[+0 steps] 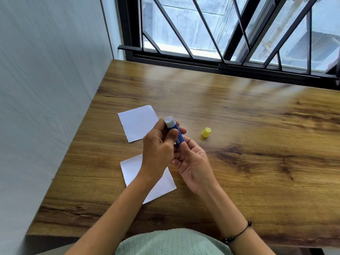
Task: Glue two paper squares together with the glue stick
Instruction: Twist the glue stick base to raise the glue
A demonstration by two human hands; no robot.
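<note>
A blue glue stick (174, 130) is held upright above the wooden table, uncapped, its pale glue tip showing at the top. My left hand (158, 148) wraps around its barrel. My right hand (191, 161) pinches the lower end with thumb and fingers. Its yellow cap (206, 132) stands on the table just right of my hands. One white paper square (137, 123) lies flat beyond my left hand. A second white paper square (132, 169) lies nearer to me, partly hidden under my left wrist and forearm.
The wooden table (248, 144) meets a pale wall (46, 107) along its left edge and a black barred window (220, 43) at the back. Bare tabletop stretches to the right of the cap. A beaded bracelet (237, 234) is on my right wrist.
</note>
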